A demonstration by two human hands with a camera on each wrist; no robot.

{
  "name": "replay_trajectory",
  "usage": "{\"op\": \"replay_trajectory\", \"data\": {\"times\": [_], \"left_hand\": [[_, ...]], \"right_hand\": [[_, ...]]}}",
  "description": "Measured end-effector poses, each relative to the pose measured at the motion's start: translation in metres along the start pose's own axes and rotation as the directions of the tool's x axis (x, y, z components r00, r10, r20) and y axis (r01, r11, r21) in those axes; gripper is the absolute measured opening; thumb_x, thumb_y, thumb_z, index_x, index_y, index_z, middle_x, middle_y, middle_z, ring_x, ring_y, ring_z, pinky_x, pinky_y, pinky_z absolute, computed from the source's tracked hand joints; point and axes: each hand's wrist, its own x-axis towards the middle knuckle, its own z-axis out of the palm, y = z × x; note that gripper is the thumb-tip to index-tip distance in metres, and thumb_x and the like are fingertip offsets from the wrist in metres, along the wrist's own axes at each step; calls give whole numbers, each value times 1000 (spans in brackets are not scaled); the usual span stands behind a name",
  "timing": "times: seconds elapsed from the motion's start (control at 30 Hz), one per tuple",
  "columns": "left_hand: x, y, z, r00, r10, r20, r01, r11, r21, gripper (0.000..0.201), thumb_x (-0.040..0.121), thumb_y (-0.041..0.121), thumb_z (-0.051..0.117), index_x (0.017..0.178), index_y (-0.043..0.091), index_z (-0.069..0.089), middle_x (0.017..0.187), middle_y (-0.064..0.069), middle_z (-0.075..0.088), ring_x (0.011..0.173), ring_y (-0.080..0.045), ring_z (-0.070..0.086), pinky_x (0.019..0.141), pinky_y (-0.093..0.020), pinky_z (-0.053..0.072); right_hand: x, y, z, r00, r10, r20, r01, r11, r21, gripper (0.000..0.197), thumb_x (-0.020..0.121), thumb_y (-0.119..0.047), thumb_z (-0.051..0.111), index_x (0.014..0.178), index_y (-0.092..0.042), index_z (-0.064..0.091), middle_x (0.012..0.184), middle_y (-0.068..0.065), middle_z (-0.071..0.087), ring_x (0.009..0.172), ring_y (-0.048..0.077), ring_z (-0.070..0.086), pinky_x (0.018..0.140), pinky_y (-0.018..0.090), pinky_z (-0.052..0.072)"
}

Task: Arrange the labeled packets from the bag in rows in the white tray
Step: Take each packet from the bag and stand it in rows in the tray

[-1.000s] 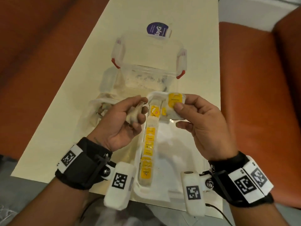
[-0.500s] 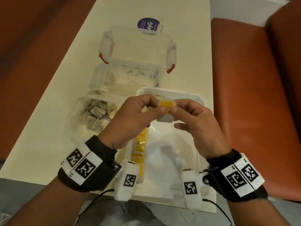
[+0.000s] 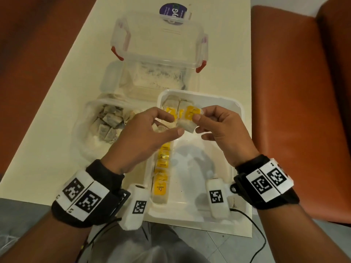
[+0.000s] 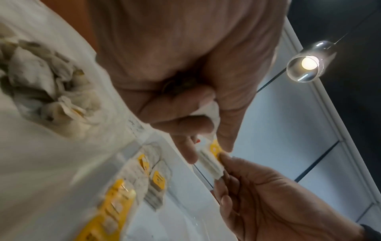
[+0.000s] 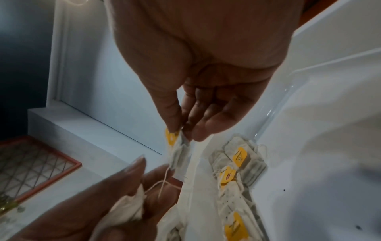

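Note:
The white tray (image 3: 238,109) lies in front of me, with a row of yellow-labeled packets (image 3: 161,179) down its left side and two more (image 3: 171,108) at its far end. My right hand (image 3: 198,123) pinches one yellow-labeled packet (image 3: 188,121) above the tray. My left hand (image 3: 175,125) reaches to that packet with thumb and forefinger, while its other fingers curl round a second packet (image 4: 212,112). A thin string (image 5: 164,181) hangs from the pinched packet (image 5: 178,148) towards the left hand. The clear bag (image 3: 110,120) with several loose packets sits left of the tray.
A clear box with red clips (image 3: 157,40) stands beyond the tray, with a second clear container (image 3: 152,80) in front of it and a purple-lidded tub (image 3: 172,10) behind. Orange seats (image 3: 296,92) flank the cream table. The table's near edge is by my wrists.
A second ago the hands were apart, each with its own packet. They then met on the right hand's packet, and the left fingers still reach to it now.

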Motion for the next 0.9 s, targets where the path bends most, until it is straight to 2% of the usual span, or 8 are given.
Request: {"op": "replay_trajectory", "data": {"times": [0.07,0.13,0.27,0.4,0.57,0.73,0.83,0.9], "left_hand": [[-3,-1,-10,998,-58,-13,57,993,-101,24,80,43,77,100,35,65,95,-8,72,61,-4,59,50,-22,42],[-6,-3,-20,991,-137,-5,132,957,-257,19,86,31,73,104,30,65,105,-17,71,69,-8,61,51,-22,47],[-11,-12,-30,975,-214,65,220,864,-453,26,91,3,63,112,19,65,98,-9,75,86,-16,71,58,-23,55],[-15,-18,-31,971,-217,97,236,822,-519,35,92,-7,55,116,15,65,97,-9,75,85,-16,75,60,-24,58],[-16,-21,-31,963,-235,129,265,772,-578,29,91,-2,59,115,13,66,104,-12,71,86,-19,75,64,-27,62],[-14,-21,-30,955,-261,142,291,729,-620,24,90,6,60,109,19,69,97,-5,75,85,-15,75,53,-21,57],[-11,-20,-28,959,-260,116,274,733,-622,22,91,8,62,106,22,70,104,-5,75,91,-18,72,50,-21,55],[-9,-19,-25,960,-260,107,269,740,-616,21,90,9,64,104,23,70,99,0,75,84,-13,72,49,-21,55]], "right_hand": [[11,4,3,999,-21,-42,16,993,-117,9,89,-20,74,88,-16,66,77,0,71,69,11,67,65,27,51],[23,11,6,1000,-14,-8,11,955,-298,11,88,-22,76,84,-16,67,74,0,72,67,11,68,70,33,53],[40,25,16,991,89,98,-25,852,-522,17,86,-26,76,83,-10,70,70,2,72,69,15,64,82,44,56],[55,32,17,994,111,14,-88,858,-506,16,85,-28,78,77,-17,69,65,-2,67,63,15,59,77,43,57],[60,39,16,992,121,-36,-125,900,-418,16,85,-24,78,76,-18,67,61,-2,65,61,16,59,72,39,53],[63,43,17,991,110,-70,-128,915,-382,16,84,-26,79,79,-16,67,59,0,66,58,19,60,76,47,57],[64,45,18,989,92,-113,-128,920,-370,17,80,-27,81,82,-19,66,60,0,69,55,17,63,75,45,59],[63,45,18,986,87,-142,-133,925,-355,17,81,-27,81,83,-19,65,61,0,69,54,15,65,74,43,59]]}}
